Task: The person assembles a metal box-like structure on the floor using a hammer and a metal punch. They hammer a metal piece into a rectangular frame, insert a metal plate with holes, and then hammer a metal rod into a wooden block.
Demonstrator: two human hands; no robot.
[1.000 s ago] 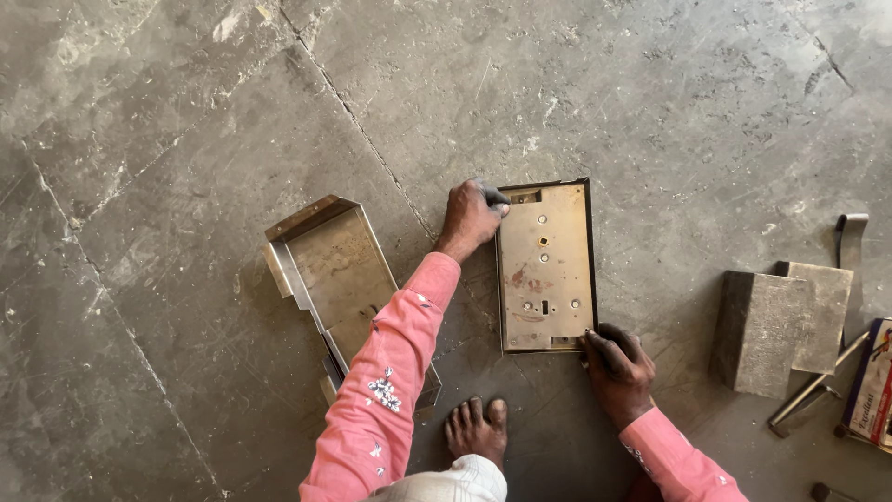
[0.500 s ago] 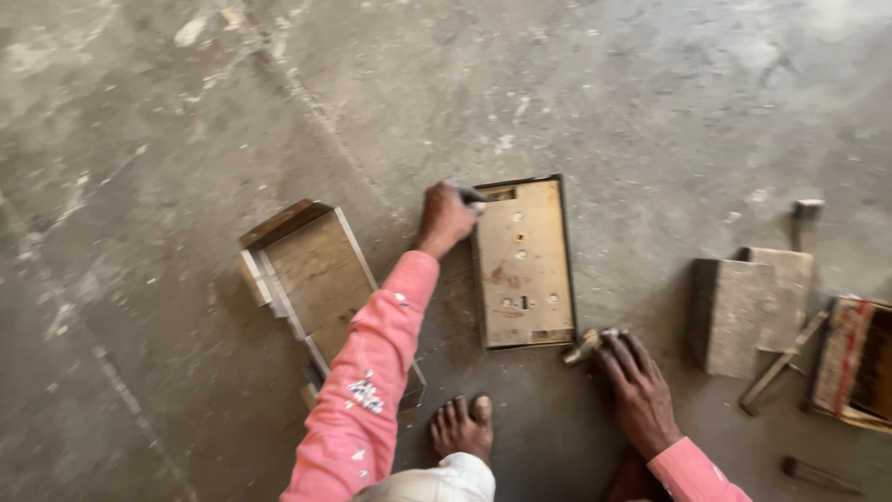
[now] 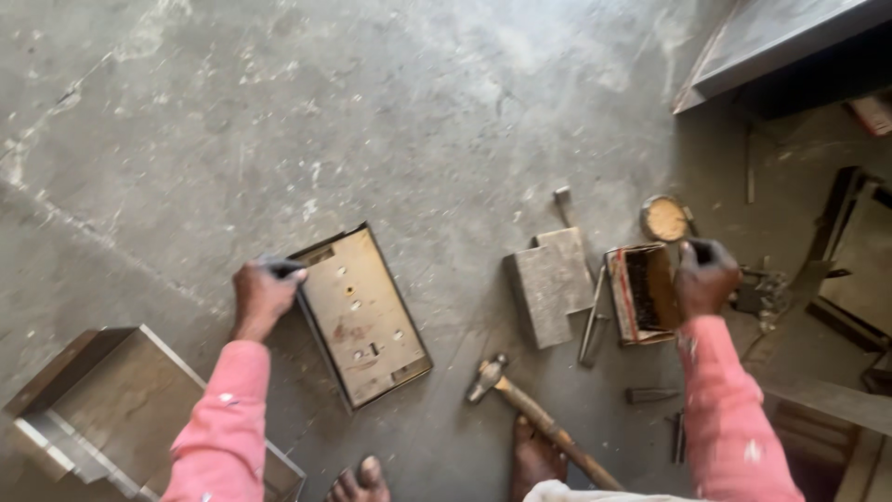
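Observation:
My left hand (image 3: 263, 294) grips the far left corner of a shallow rectangular metal tray (image 3: 364, 316) that lies on the concrete floor, holes and a slot in its base. My right hand (image 3: 703, 276) is stretched out to the right, its fingers closed at the edge of a small open metal box (image 3: 641, 293); what it holds, if anything, is hidden. A hammer (image 3: 520, 404) with a wooden handle lies loose on the floor between my arms, by my foot (image 3: 537, 455).
A folded metal box (image 3: 102, 409) sits at the lower left. A grey metal block (image 3: 550, 284), a round tin (image 3: 665, 219), a thin rod (image 3: 591, 316) and small chisels (image 3: 652, 395) lie around the right hand. Metal sheets and parts crowd the right edge.
The view swung to the right. My right hand left the tray's near corner, let go of the hammer and reached to the small box. My left hand stayed on the tray.

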